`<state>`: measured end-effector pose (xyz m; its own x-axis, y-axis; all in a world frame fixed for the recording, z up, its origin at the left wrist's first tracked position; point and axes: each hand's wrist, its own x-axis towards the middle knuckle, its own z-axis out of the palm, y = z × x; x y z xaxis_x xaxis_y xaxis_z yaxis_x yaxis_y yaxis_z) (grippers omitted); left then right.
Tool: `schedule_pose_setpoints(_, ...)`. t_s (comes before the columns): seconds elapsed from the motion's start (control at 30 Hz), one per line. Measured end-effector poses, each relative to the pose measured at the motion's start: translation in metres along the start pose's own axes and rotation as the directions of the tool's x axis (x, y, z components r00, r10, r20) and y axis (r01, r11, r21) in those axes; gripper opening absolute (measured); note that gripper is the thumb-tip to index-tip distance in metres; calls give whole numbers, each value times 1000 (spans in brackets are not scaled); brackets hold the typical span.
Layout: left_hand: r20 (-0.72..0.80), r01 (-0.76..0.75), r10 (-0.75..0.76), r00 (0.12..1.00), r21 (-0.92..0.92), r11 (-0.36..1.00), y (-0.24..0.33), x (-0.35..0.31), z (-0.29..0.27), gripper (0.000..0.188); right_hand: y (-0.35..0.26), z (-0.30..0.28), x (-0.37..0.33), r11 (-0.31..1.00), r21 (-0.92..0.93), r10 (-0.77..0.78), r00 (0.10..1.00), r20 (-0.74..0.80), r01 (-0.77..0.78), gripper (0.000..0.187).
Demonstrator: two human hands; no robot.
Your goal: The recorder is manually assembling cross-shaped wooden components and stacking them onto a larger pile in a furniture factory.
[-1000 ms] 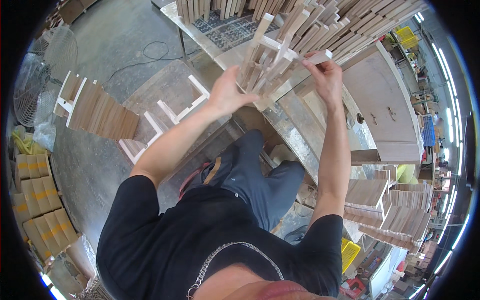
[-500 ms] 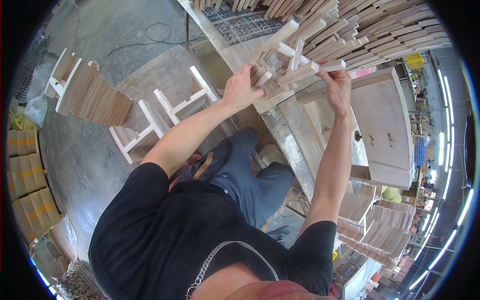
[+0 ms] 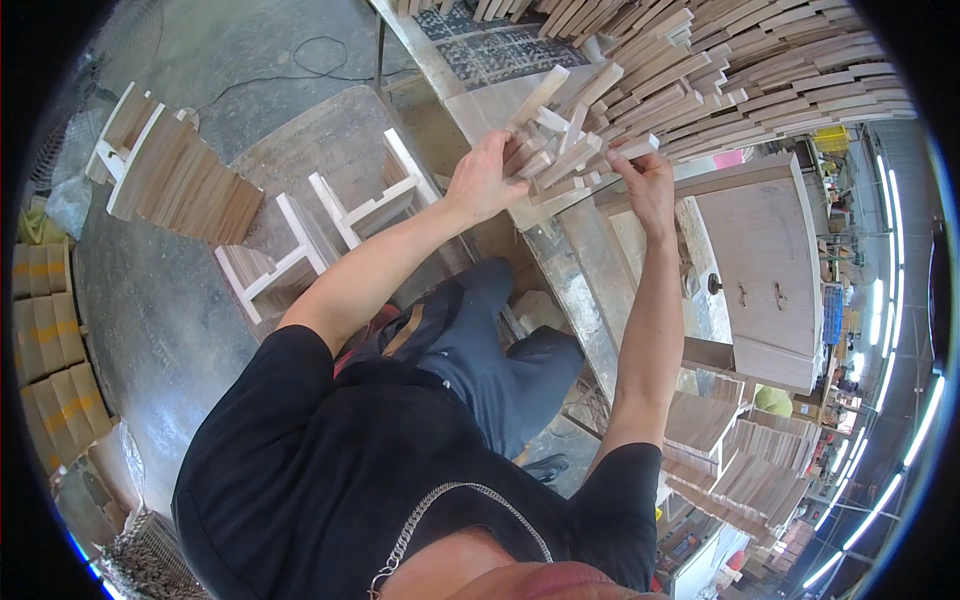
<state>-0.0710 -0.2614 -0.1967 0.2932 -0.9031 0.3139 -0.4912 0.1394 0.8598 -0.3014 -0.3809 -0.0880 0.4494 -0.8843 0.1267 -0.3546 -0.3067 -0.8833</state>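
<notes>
At the bench's near edge, my left hand (image 3: 482,180) is closed around the side of a loose bunch of short wooden strips (image 3: 545,160). The strips point several ways, and some lie crosswise over others. To the right, my right hand (image 3: 648,188) pinches one pale wooden strip (image 3: 638,147) between thumb and fingers, at the right side of the bunch. My left palm and the far ends of some strips are hidden.
Long rows of stacked wooden strips (image 3: 780,85) fill the bench behind. A large pale wooden panel machine part (image 3: 757,285) stands right of my right arm. On the floor at left are stacked boards (image 3: 185,175) and a slotted wooden rack (image 3: 290,265). Cardboard boxes (image 3: 55,340) line the far left.
My right hand has moved slightly left and down with its strip. The strips in the bunch sit closer together, and the long upright ones have shifted left and lower.
</notes>
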Motion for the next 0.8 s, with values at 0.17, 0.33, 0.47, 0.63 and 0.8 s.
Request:
schedule_pose_setpoints(0.17, 96, -7, 6, 995, 12, 1000, -3, -4, -8, 76, 2, 7, -4, 973, 92, 208, 978, 30, -210, 45)
schedule_pose_setpoints(0.33, 91, -4, 4, 996, -3, 1000, 8, -12, -5, 115, 0, 17, -4, 984, -108, 121, 981, -153, -138, 59)
schedule_pose_setpoints(0.47, 48, -16, 14, 999, 49, 999, 15, -10, 7, 119, 7, 23, -1, 969, -225, 30, 957, -288, -99, 58)
schedule_pose_setpoints(0.63, -38, 21, -16, 999, 156, 987, 11, -7, 13, 102, -10, 29, 5, 904, -373, 92, 946, -311, -211, 55)
schedule_pose_setpoints(0.8, -47, -62, 71, 996, 166, 984, 6, -8, 17, 100, 8, 28, -1, 868, -491, -78, 957, -280, -73, 59)
